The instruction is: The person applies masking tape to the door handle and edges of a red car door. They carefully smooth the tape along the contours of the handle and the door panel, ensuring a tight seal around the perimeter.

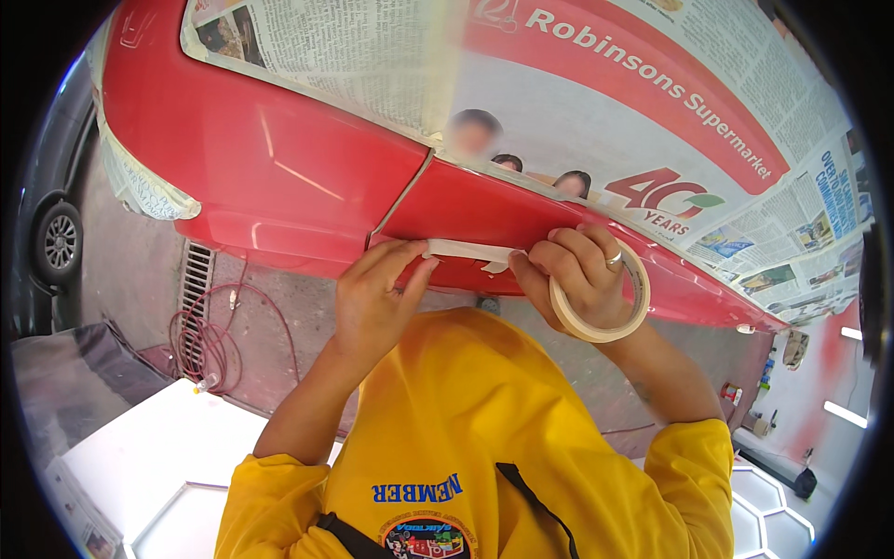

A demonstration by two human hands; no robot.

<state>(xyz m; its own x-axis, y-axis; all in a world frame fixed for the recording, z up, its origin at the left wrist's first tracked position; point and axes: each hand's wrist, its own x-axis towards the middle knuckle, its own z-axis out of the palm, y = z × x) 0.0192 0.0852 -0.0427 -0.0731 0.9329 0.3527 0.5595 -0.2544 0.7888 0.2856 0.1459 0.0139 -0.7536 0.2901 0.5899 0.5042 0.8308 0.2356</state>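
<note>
A short strip of pale masking tape [473,250] stretches between my hands, in front of a red car body panel [521,216]. My left hand [375,296] pinches the strip's left end, close to the vertical gap between two panels. At the other end, my right hand [582,275] is closed on the strip with thumb and fingers. The masking tape roll [643,303] hangs looped round the right hand. A small flap of tape droops below the strip near the right fingers. Whether the strip touches the panel I cannot tell.
Taped newspaper [345,61] covers the car's upper part, with more paper [154,182] at its left end. A red hose [223,326] lies coiled by a floor grate [196,284]. A dark car [58,233] stands far left, a white panel [177,447] lower left.
</note>
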